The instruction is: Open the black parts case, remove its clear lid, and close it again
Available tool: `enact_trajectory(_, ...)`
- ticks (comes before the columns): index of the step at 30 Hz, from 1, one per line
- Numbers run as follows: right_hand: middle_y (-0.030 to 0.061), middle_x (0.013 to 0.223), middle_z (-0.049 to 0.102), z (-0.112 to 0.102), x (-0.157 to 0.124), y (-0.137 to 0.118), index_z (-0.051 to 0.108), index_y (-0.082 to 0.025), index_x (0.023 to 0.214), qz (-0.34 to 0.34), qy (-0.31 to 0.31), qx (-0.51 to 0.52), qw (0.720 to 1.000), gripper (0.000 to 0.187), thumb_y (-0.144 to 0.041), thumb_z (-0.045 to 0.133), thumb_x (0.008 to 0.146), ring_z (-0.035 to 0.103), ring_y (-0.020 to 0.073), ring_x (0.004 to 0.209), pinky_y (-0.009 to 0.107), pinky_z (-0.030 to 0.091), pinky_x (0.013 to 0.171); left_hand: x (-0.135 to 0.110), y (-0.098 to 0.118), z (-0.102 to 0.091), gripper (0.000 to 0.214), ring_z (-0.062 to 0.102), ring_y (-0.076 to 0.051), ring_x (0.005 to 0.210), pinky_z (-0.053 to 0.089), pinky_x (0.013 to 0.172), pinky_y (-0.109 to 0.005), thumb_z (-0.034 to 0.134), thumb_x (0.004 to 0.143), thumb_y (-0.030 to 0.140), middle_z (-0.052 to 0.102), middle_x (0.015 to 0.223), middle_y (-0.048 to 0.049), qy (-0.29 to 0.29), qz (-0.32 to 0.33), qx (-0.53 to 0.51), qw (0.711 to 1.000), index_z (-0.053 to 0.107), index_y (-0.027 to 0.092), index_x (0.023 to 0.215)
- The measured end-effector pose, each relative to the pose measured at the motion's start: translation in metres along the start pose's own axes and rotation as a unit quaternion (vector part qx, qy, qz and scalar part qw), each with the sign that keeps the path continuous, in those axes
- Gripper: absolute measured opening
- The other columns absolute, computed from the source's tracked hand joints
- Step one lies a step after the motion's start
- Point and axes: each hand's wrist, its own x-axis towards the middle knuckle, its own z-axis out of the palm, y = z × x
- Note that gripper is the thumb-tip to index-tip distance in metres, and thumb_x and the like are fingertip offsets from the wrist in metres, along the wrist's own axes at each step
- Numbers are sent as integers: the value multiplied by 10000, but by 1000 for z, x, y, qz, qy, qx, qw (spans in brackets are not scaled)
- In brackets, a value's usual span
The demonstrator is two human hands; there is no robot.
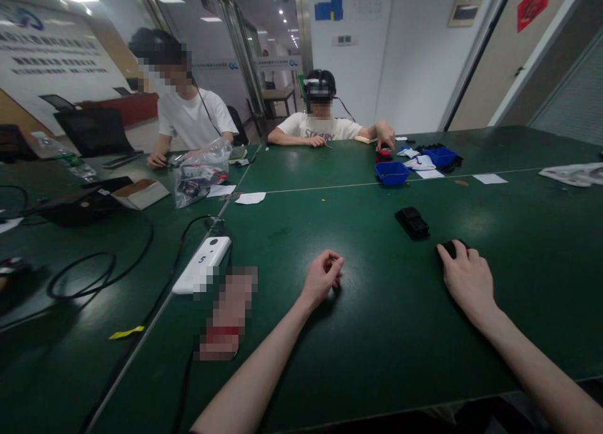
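My right hand rests on the table with its fingers bent over a dark black object. Most of that object is hidden under the palm and fingers, so its kind cannot be made out. Just left of it and farther away lies a small black block-like item with a ridged top, apart from the hand. My left hand hovers low over or rests on the green tabletop near the middle, fingers curled in towards the thumb, and nothing shows in it.
On the green table, a white power bank marked 5 and a blurred-out flat item lie at left among cables. Blue trays, papers and a plastic bag are farther back. Two people sit across.
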Motion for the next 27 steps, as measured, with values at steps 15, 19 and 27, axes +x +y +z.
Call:
enact_trajectory(15,239,1191,502,-15,71,-24,419,-81,1261,22,30,97,995,472,-331,408,861,503,329,1016,415,423,782,0,2,0,279,467,-61,378,388,389,-163,533,780,426,501,507,50,-5,5,9,1000,505,149,772)
enact_trajectory(19,277,1196,488,-2,87,-37,288,-67,1352,42,12,129,991,552,-337,363,876,536,352,975,424,435,732,0,0,-1,277,472,-64,382,389,389,-163,524,790,428,500,512,50,-11,4,11,1000,502,152,783)
enact_trajectory(27,273,1136,498,8,86,-41,236,-51,1384,63,19,174,983,533,-267,245,896,525,344,949,447,431,727,1,-4,0,271,469,-63,389,386,397,-163,516,800,423,499,513,50,-11,7,15,1000,501,153,782)
